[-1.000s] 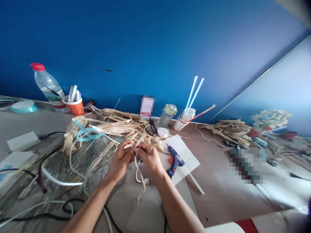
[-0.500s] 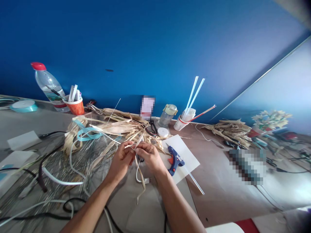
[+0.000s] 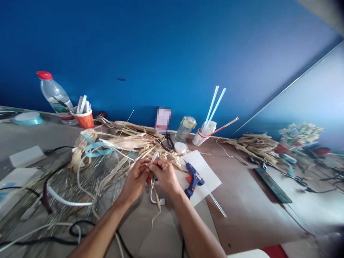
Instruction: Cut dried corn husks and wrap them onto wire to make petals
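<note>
From my end, the largest thing I see is the blue wall (image 3: 172, 53), rising beyond both hands. Below it spreads the table (image 3: 236, 208), running out well to the right of the right hand. A heap of dry husks (image 3: 134, 142) lies just past the fingertips, and a spread of thin wires (image 3: 88, 179) sits to the left of the left hand. Just right of the right hand is a sheet of white paper (image 3: 212, 181), with a glue gun (image 3: 197, 177) partly on it and its nozzle pointing away from me.

Between these I have the left hand (image 3: 136, 175) and the right hand (image 3: 166, 175), close together, each closed in a pinch on one narrow strip of husk (image 3: 158, 209). A pale end pokes up past the fingertips; the tail hangs below, near a small white plug (image 3: 161, 201).

I judge the step in hand to be fine finger work on that strip, though the fingers hide the detail. To my mind, the next move calls for a light, steady pinch, since dry husk could split.
</note>
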Demonstrator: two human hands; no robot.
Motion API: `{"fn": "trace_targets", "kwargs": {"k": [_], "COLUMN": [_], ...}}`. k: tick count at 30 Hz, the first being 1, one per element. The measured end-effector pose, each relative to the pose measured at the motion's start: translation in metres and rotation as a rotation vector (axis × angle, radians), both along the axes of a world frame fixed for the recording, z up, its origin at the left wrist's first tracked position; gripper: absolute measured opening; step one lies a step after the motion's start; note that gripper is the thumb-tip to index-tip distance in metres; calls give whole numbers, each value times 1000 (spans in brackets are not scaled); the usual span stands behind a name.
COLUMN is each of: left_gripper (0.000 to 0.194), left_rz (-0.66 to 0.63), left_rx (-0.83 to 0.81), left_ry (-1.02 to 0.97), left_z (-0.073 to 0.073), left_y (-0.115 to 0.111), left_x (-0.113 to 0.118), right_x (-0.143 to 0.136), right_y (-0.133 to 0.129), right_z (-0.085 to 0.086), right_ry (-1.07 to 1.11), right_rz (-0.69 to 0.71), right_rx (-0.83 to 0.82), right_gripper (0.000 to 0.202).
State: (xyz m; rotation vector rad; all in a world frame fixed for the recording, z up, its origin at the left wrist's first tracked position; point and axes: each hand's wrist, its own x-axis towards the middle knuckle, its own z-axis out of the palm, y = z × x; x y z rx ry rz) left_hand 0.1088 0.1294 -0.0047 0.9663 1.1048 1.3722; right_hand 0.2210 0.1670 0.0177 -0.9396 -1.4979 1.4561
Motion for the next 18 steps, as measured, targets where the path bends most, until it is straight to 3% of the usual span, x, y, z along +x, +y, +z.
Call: {"fn": "trace_targets", "kwargs": {"k": [10,18], "left_gripper": [29,30], "left_rz": [-10,-10], "left_rx": [8,20], "left_ry": [-30,-76], "left_z": [5,7], "left_y": [1,-2], "left_x": [0,1], "right_x": [1,-2], "right_y": [4,3], "right_z": [-12,-14], "right_ry": [47,144], "right_rz": [32,40], "right_rx": [-44,-133], "right_gripper": [14,23]}}
